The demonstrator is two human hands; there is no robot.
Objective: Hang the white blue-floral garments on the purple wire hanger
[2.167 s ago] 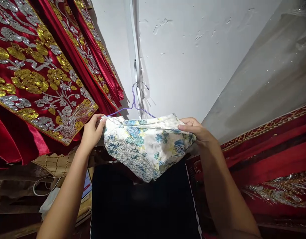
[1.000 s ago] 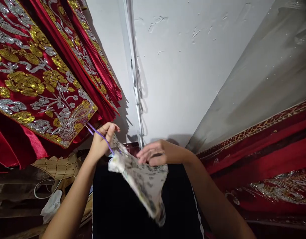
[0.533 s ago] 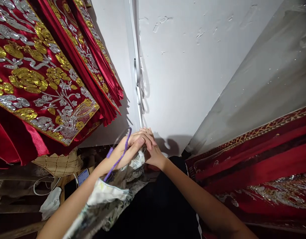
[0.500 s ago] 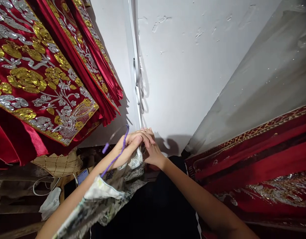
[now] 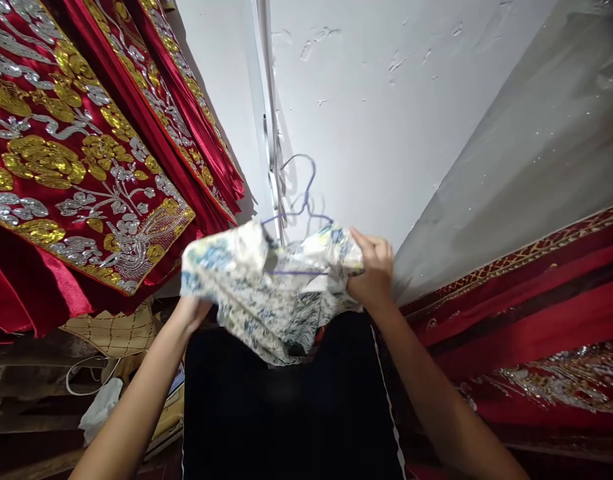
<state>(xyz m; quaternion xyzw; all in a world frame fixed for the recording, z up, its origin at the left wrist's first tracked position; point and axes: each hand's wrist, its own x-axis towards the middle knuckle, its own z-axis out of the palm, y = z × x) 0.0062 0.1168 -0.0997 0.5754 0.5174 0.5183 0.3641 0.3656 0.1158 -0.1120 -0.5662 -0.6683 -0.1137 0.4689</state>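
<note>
A white floral top (image 5: pixel 266 293) with blue and yellow print is stretched between my hands in front of my body. A purple hanger (image 5: pixel 306 200) is inside it, its hook standing up past the neckline and its lower bar showing across the opening. At the top's right shoulder, my right hand (image 5: pixel 374 270) is closed on the cloth. My left hand (image 5: pixel 194 312) holds the left end from beneath, with its fingers hidden by the fabric. The cloth is a little blurred.
A metal rail (image 5: pixel 269 127) with loops runs along the white wall (image 5: pixel 361 133). Red embroidered garments (image 5: pixel 101 153) hang at left, with more red decorated cloth (image 5: pixel 536 320) at right beside a grey translucent sheet (image 5: pixel 491 173). A white cable (image 5: pixel 81 380) lies lower left.
My hands, together near the rail before, have moved apart to the two sides of the top. The top has come up and spread out, and the purple hanger now shows upright in it.
</note>
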